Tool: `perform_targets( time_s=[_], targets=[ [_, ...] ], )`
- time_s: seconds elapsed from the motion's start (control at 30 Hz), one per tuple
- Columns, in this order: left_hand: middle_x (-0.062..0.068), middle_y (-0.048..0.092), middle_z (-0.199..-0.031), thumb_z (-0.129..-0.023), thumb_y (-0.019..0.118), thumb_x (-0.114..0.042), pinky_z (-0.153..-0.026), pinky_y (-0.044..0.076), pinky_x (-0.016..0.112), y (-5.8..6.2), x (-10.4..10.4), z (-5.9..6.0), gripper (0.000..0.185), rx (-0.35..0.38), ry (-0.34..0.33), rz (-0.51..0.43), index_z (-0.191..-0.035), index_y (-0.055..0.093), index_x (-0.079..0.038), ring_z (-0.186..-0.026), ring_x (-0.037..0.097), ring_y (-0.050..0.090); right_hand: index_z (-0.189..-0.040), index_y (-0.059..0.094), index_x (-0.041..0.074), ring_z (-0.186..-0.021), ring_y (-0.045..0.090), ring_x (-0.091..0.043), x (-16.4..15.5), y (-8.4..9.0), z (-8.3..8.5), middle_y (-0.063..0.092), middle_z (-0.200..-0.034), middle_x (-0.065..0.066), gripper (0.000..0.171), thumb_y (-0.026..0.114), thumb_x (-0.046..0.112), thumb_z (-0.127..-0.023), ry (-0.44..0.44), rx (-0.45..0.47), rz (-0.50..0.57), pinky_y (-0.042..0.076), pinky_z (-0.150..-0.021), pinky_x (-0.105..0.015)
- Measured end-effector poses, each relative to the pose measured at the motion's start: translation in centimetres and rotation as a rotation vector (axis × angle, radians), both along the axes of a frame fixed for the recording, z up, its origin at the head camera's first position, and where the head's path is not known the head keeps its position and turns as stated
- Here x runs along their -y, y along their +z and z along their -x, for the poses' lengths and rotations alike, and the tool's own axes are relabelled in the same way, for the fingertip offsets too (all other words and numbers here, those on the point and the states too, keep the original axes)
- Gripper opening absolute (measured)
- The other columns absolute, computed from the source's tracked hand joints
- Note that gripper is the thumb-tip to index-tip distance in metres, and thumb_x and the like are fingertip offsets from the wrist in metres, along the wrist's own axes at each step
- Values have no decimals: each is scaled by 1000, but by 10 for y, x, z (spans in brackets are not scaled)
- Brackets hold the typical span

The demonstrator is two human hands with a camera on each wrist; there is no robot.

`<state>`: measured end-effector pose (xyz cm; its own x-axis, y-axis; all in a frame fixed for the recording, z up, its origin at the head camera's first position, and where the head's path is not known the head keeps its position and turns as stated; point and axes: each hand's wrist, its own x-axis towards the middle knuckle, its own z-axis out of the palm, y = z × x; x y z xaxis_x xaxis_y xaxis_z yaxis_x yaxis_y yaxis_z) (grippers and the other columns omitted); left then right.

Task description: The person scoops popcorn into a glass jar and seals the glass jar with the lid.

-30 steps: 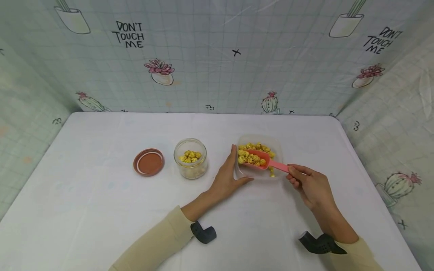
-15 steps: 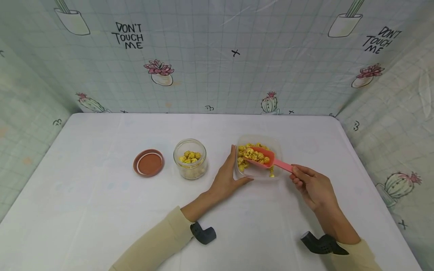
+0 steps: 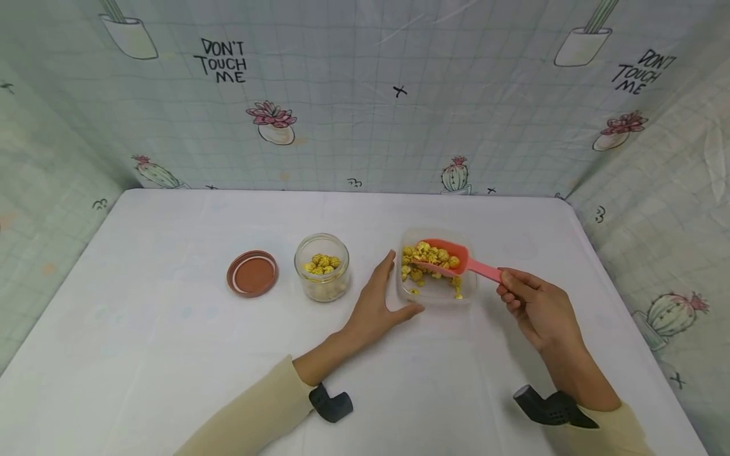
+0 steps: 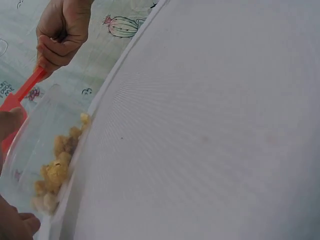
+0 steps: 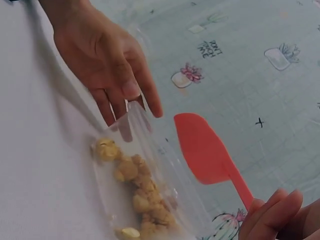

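popcorn (image 3: 429,256) fills one pink scoop (image 3: 450,257), which hangs just above one clear plastic tub (image 3: 436,295) right of the table's middle; more kernels lie loose in the tub's far and left part, with a few by its near right corner. right hand (image 3: 536,307) pinches the scoop's handle end, fingers curled around it, just off the tub's right side. left hand (image 3: 375,304) rests with straight, slightly spread fingers against the tub's left wall and its thumb along the near edge. one glass jar (image 3: 322,266) stands near the left hand, apart from the tub, with a small heap of popcorn inside. one brown lid (image 3: 253,273) lies flat just left of the jar, not touching it. white table (image 3: 142,329) has wide bare room on its left half and along the near edge; its far and side edges meet the cactus-print backdrop (image 3: 365,95). two cream sleeves (image 3: 245,415) enter from the near edge.
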<state>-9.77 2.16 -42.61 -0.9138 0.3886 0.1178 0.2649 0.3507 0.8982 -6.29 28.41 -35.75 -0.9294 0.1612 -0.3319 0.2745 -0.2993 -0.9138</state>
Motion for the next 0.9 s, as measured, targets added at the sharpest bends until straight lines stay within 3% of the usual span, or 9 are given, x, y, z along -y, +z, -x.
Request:
perform_targets(
  time_s=[0.13, 0.3, 0.47, 0.67, 0.8, 0.9],
  targets=[
    [6, 21, -157, -81, 76, -39, -113, 25, 39, 7, 7, -10, 101, -32, 2, -4, -153, 14, -6, -140, 17, 25, -97, 70, 7, -62, 55, -9, 2, 4, 1, 64, -77, -6, 14, 71, 16, -87, 27, -31, 20, 51, -57, -14],
    [-3, 23, -156, -82, 76, -38, -113, 25, 37, 22, 22, -29, 99, -89, -18, -20, -154, 13, -14, -139, 10, 25, -100, 69, 6, -62, 55, -9, 6, 11, 2, 64, -77, -6, 16, 70, 17, -88, 69, -59, 13, 50, -57, -13],
    [-3, 28, -154, -78, 81, -19, -111, 29, 37, 37, 42, -44, 101, -235, -28, -141, -154, 14, -17, -138, 16, 32, -103, 67, 5, -62, 54, -9, 13, 20, 5, 63, -78, -6, 19, 70, 17, -88, 99, -77, -1, 50, -57, -12],
    [10, 33, -152, -71, 82, 1, -110, 31, 37, 51, 67, -45, 105, -369, -37, -272, -153, 17, -6, -136, 28, 35, -113, 62, 2, -63, 54, -9, 25, 30, 10, 64, -81, -5, 34, 72, 20, -86, 101, -47, -11, 49, -56, -12],
    [18, 36, -148, -79, 80, -13, -110, 30, 38, 55, 82, -41, 95, -432, -18, -336, -151, 19, 0, -136, 31, 34, -124, 53, -5, -64, 54, -8, 36, 34, 14, 64, -82, -4, 50, 72, 21, -85, 115, -32, -27, 48, -56, -11],
    [26, 37, -144, -85, 74, -25, -110, 30, 42, 55, 93, -36, 88, -522, 10, -389, -148, 21, 7, -134, 35, 35, -124, 50, -7, -65, 54, -8, 42, 38, 17, 64, -82, -4, 52, 72, 20, -86, 139, -44, -31, 48, -56, -11]
  ],
)
